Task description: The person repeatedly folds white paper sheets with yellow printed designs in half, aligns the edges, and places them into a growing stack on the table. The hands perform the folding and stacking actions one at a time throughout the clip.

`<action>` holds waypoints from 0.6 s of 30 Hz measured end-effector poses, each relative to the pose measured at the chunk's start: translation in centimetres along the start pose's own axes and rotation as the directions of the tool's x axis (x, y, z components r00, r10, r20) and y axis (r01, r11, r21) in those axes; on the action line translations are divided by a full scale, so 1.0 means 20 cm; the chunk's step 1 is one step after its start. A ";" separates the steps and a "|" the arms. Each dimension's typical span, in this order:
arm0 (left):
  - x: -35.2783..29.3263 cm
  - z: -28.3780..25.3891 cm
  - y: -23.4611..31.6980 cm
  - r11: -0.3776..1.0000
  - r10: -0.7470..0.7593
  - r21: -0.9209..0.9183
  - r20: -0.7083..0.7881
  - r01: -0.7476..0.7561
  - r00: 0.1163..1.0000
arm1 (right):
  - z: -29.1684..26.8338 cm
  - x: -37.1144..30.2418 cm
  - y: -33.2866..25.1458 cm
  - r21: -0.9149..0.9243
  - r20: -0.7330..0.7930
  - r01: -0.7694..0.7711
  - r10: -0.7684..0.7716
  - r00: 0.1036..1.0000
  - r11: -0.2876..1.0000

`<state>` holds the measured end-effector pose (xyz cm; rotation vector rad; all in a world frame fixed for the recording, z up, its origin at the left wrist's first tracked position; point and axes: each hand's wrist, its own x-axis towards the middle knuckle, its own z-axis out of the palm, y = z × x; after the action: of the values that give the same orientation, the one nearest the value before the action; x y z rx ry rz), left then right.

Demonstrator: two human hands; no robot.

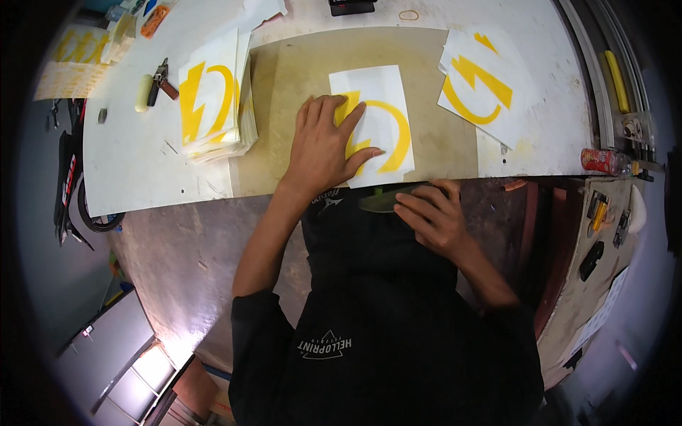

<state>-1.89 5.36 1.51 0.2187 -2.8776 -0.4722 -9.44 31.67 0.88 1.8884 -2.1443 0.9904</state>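
A white sheet (383, 85) with a yellow lightning-bolt and arc design lies on the beige mat (298, 64), by the table's front edge. Fingers spread, my left hand (318, 145) rests flat on the sheet's left part and covers some of the bolt. Just below the table edge, my right hand (437, 216) has its fingers curled around a flat, greenish, rounded piece (380, 199); its exact kind cannot be made out. To the left stands a stack of similar printed sheets (213, 106). More printed sheets (483, 92) lie at a slant on the right.
A snipping tool (163, 78) and a pale cylinder (143, 94) lie left of the stack. A rubber band (408, 15) and a black object (352, 6) are at the back. A red-labelled bottle (604, 161) lies by the right corner, near metal rails. A lower side table (568, 284) holds small tools.
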 end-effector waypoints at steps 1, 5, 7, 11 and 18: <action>-0.01 0.00 -0.01 0.999 0.017 -0.044 0.009 -0.017 1.000 | 0.02 0.00 0.00 -0.021 -0.002 0.021 -0.021 1.000 1.000; -0.08 -0.02 -0.09 0.990 0.101 -0.103 0.059 -0.095 0.993 | 0.02 -0.02 0.02 -0.013 -0.028 0.009 -0.010 1.000 1.000; -0.10 -0.01 -0.09 0.987 0.124 -0.107 0.068 -0.117 0.990 | 0.06 -0.02 0.00 -0.022 -0.012 -0.014 0.014 1.000 1.000; -0.11 0.00 -0.05 0.990 0.095 -0.112 0.050 -0.089 0.994 | 0.11 0.00 0.00 -0.062 -0.035 -0.040 0.038 0.999 0.997; -0.11 0.00 -0.05 0.990 0.074 -0.123 0.037 -0.069 0.997 | 0.03 0.10 0.06 -0.037 -0.016 -0.057 0.057 0.998 0.998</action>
<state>0.39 4.76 0.73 0.0863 -2.8724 -0.6425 -10.85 29.61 0.84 1.8072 -2.2037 0.9652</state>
